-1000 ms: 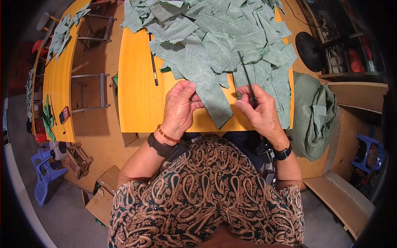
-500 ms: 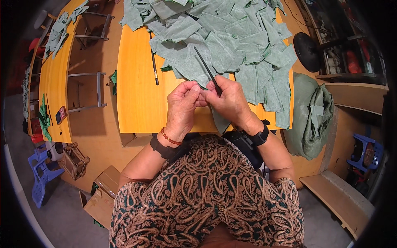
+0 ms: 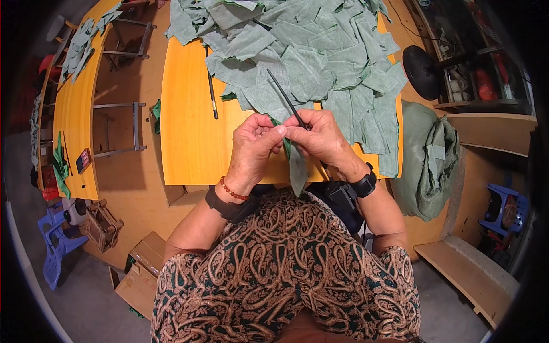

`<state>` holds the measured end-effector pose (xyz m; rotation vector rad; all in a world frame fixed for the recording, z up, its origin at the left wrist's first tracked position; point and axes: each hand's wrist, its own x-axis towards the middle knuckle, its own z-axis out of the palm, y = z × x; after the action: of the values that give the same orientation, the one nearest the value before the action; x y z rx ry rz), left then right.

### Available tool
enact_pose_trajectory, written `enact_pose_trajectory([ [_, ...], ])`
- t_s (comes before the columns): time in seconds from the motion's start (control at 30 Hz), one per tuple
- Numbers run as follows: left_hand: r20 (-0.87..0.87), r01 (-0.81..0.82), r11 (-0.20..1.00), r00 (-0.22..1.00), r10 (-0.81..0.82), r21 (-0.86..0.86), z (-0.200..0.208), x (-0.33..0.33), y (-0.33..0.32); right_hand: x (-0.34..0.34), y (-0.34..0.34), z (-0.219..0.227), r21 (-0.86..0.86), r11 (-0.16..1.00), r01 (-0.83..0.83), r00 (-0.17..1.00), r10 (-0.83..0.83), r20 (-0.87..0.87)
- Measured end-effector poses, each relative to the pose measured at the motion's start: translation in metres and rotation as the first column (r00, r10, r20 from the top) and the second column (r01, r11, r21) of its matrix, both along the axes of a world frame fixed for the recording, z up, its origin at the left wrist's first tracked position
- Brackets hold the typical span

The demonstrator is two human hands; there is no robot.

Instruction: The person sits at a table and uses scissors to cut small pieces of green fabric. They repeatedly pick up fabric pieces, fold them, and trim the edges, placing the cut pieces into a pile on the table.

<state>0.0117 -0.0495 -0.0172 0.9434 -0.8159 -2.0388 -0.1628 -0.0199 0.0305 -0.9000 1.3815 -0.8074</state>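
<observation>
Fingertips of the left hand (image 3: 251, 147) and right hand (image 3: 323, 139) meet, pinched on a green cloth piece (image 3: 297, 173) whose long axis runs from them over the near edge of the yellow table (image 3: 186, 134), neither hand nearer (the right also holds a slim black rod (image 3: 282, 91)).

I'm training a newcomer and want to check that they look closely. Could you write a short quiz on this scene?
1. Which hand holds the slanting dark stick?

2. Pick one. What is the left hand touching?
a) a blue plastic stool
b) a hanging piece of green cloth
c) a cardboard box

3. True or false: the large green bundle sits to the right of the yellow table.

Key: 1. The right hand. 2. b. 3. True.
</observation>
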Motion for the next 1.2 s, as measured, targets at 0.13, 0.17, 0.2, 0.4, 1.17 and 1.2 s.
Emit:
enact_pose_trajectory([
  [0.13,-0.027,-0.013,1.0,1.0,0.013,0.016,0.0,0.002,0.0,0.001,0.006,-0.005,0.021,0.999,0.048,0.993,-0.05,0.11],
  [0.17,-0.025,-0.022,1.0,0.999,0.022,0.016,0.002,0.001,0.002,0.0,0.007,-0.005,0.032,0.999,0.043,0.99,-0.047,0.134],
  [0.2,-0.024,-0.031,0.999,0.999,0.032,0.017,0.003,0.0,0.002,-0.002,0.007,-0.005,0.042,0.998,0.036,0.987,-0.042,0.158],
  [0.4,-0.044,0.191,0.981,0.981,-0.191,0.008,0.007,0.008,-0.011,-0.014,0.012,-0.015,0.056,0.998,-0.004,0.905,-0.02,0.424],
  [1.17,0.132,0.175,0.972,0.979,-0.155,-0.157,0.021,0.014,-0.004,0.002,0.019,-0.008,-0.319,0.947,-0.048,0.998,0.061,0.029],
  [1.2,0.12,0.131,0.971,0.987,-0.109,-0.199,0.025,0.009,-0.002,0.006,0.018,-0.005,-0.419,0.904,-0.085,0.996,0.068,-0.057],
])
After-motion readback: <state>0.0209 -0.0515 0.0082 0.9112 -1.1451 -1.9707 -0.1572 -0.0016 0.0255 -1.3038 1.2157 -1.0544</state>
